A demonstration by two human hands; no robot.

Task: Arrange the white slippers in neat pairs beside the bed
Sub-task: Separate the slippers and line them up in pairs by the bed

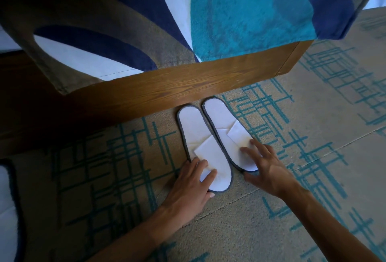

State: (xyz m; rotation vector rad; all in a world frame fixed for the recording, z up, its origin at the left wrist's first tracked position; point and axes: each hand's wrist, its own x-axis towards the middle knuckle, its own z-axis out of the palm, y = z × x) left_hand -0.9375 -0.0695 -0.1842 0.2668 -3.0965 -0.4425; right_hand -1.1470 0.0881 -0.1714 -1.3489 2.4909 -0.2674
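Observation:
Two flat white slippers with grey edging lie side by side on the carpet, heels against the wooden bed frame (pixel 146 92). The left slipper (pixel 194 128) sits slightly nearer to me than the right slipper (pixel 221 119). My left hand (pixel 190 186) grips the toe end of the left slipper, fingers on top of its strap and thumb at the toe edge. My right hand (pixel 265 167) holds the toe end of the right slipper, with spread fingers on the strap and the thumb under the toe rim.
A bedspread (pixel 240 10) in blue, teal, white and grey hangs over the bed frame above the slippers. Beige carpet (pixel 313 132) with teal line patterns spreads around. A white object with a dark border (pixel 6 209) lies at the far left edge.

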